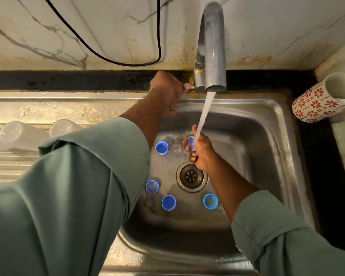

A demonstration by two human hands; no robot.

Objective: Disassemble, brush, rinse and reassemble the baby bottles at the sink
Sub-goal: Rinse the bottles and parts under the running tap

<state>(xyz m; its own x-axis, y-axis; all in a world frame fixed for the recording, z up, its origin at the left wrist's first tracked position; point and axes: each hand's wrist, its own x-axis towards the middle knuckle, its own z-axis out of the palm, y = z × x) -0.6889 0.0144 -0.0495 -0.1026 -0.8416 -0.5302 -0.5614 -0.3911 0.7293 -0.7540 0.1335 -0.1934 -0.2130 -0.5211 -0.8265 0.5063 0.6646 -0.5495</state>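
Four blue parts (161, 147) lie loose in the sink (267, 140); a fifth, a blue cap (191, 143), is pinched in the right hand (200, 153) under the stream. Left hand (167, 90) grips the tap handle (189, 87). Rinse step. Next: swap in another part; bottles (22, 136) wait on the drainboard.

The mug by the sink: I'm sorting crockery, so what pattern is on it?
The mug is white with red flowers and dashes; head view.

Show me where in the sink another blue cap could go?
The sink floor is bare on the right, between the drain and the right wall. The back left corner, under the left hand, is bare too. The front left is crowded: four blue caps sit there.
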